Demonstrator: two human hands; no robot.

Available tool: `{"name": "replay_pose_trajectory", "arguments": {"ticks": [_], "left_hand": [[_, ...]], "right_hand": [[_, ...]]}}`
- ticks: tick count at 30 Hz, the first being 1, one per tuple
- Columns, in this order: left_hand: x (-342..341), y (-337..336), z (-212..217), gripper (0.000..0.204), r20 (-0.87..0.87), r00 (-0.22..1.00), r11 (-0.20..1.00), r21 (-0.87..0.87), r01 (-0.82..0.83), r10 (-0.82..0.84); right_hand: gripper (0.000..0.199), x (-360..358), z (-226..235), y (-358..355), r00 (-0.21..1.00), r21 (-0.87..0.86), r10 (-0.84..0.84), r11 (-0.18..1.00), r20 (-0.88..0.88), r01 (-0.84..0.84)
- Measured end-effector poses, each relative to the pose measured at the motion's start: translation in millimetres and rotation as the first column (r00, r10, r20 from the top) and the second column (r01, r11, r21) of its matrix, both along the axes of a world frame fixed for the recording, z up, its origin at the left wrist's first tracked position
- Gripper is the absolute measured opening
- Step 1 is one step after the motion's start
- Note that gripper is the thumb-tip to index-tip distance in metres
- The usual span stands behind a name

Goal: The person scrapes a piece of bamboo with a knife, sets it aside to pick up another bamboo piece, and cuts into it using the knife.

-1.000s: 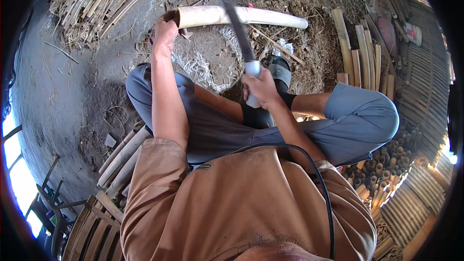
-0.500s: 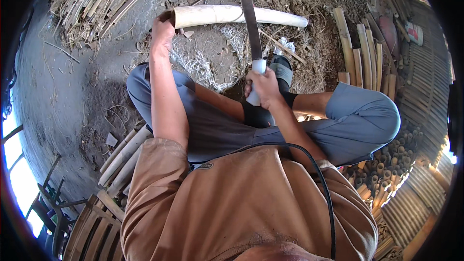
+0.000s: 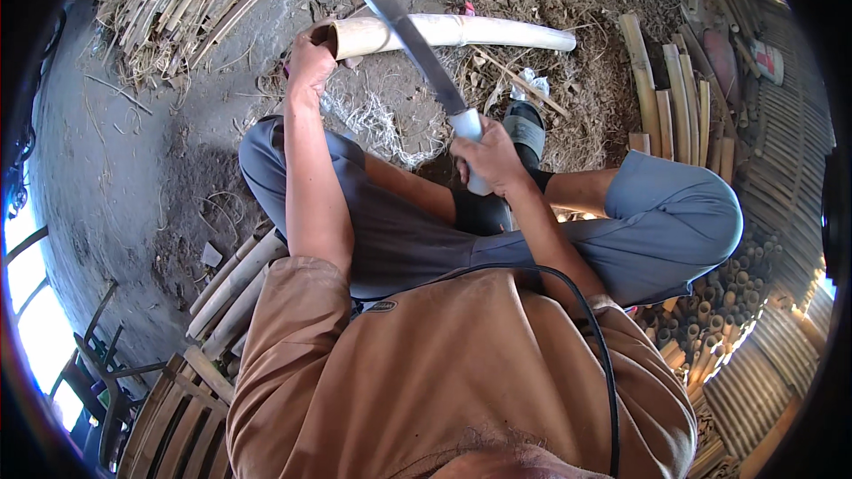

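A thick, pale bamboo pole (image 3: 497, 31) lies crosswise in front of me, its hollow end toward the left. My left hand (image 3: 311, 66) is closed on the rim of that hollow end, with some fingers hidden inside or behind it. In my right hand (image 3: 490, 158) is a machete (image 3: 417, 51), gripped by its pale handle. Its long, dark blade slants up to the left and crosses over the pole; I cannot tell whether it touches it.
Split bamboo strips (image 3: 191, 9) are heaped at the far left. Cut bamboo pieces (image 3: 683, 106) stand at the right, with stacked bamboo tubes (image 3: 710, 310) behind my knee. White stringy scraps (image 3: 382, 129) lie on the ground before my legs. A slatted wooden bench (image 3: 177, 417) is at lower left.
The machete's blade has swung left, from nearly upright to slanting, toward the pole's hollow end. My left hand still holds that end, and the pole sits slightly farther right in view.
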State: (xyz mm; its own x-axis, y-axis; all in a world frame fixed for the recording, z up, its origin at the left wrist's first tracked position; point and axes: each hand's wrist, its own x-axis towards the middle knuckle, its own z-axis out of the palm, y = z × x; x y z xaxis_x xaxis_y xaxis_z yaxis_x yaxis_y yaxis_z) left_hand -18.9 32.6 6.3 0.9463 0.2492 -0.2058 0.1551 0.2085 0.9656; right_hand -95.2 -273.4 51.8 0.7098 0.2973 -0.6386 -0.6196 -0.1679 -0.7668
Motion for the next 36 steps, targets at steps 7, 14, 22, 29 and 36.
{"name": "replay_pose_trajectory", "arguments": {"ticks": [7,14,22,29,36], "left_hand": [[9.2,-4.6,1.0,0.017,-0.017,0.998,0.998,-0.034,-0.058,0.058],[1.7,-0.4,2.2,0.017,0.008,1.000,1.000,0.005,-0.001,0.001],[11.9,-6.8,-7.8,0.017,0.030,0.999,1.000,-0.027,-0.016,0.017],[3.4,-1.8,-15.8,0.017,0.049,0.998,0.999,-0.016,-0.042,0.043],[10.4,-10.5,-2.2,0.020,0.021,1.000,1.000,-0.017,0.008,-0.007]], "right_hand": [[0.007,14.5,-20.9,-30.5,0.870,-0.068,-0.485,0.874,-0.088,0.481],[0.012,-0.3,1.3,-1.4,0.998,-0.018,-0.058,0.998,0.024,0.059],[0.009,6.0,-17.5,-19.2,0.887,-0.021,-0.459,0.889,-0.056,0.458],[0.014,0.4,8.6,1.9,0.995,0.029,0.081,0.996,0.061,-0.083],[0.007,10.5,-10.4,-25.7,0.919,-0.087,-0.393,0.917,-0.020,0.390]]}}
